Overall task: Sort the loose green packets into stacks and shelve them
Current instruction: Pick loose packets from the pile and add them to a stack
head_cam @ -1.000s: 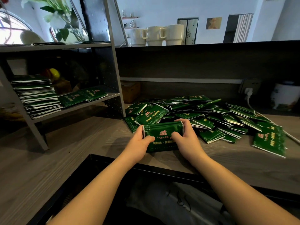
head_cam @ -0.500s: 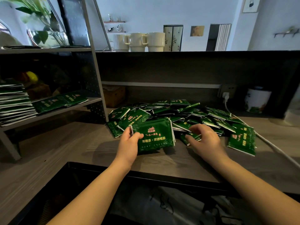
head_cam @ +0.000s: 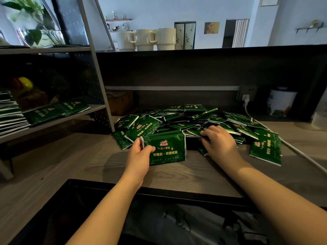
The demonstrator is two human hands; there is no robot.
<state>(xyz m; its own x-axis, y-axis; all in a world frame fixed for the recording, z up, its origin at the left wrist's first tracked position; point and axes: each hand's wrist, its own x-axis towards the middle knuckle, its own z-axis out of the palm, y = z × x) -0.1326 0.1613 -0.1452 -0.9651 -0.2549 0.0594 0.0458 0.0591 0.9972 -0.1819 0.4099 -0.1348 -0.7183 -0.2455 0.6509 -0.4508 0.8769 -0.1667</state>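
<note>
A squared-up stack of green packets [head_cam: 166, 149] stands on the wooden counter [head_cam: 88, 167], and my left hand [head_cam: 139, 156] grips its left end, thumb on the top face. Just to the right, my right hand [head_cam: 218, 141] reaches into the loose heap of green packets [head_cam: 191, 119] and its fingertips pinch a packet [head_cam: 196, 132] at the heap's near edge. More green packets lie flat on the lower shelf [head_cam: 58, 110] of the metal rack at the left, beside a tall pile [head_cam: 10, 112] at the frame's edge.
A single packet [head_cam: 265, 149] lies apart at the right. A white cable [head_cam: 300, 156] runs from the wall socket [head_cam: 246, 93] across the counter. A white jar [head_cam: 281, 103] and a brown box [head_cam: 120, 101] stand at the back. Mugs [head_cam: 146, 39] sit on the upper ledge.
My right hand has let go of the stack's right end and moved right into the loose heap, where it now pinches a packet. The left hand still grips the stack.
</note>
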